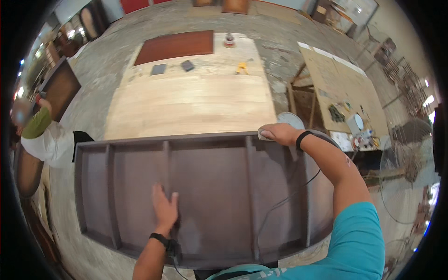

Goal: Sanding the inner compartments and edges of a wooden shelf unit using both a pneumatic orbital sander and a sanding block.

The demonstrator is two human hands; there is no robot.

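A long dark brown wooden frame with several upright dividers [210,186] lies across the near end of a pale wooden table [191,102]. My left hand [164,207] rests flat, fingers apart, on the frame's inner panel beside a divider. My right hand [280,134] presses a small pale pad against the frame's far top edge, near its right end. A thin dark cable [280,203] runs across the panel under my right arm.
On the table's far end lie a reddish-brown board [175,46], two dark pads [186,65], a yellow tool [241,69] and a sander [228,41]. Another person in a white and green top [46,137] stands at left. A cluttered plywood bench [343,93] and a fan [406,172] stand at right.
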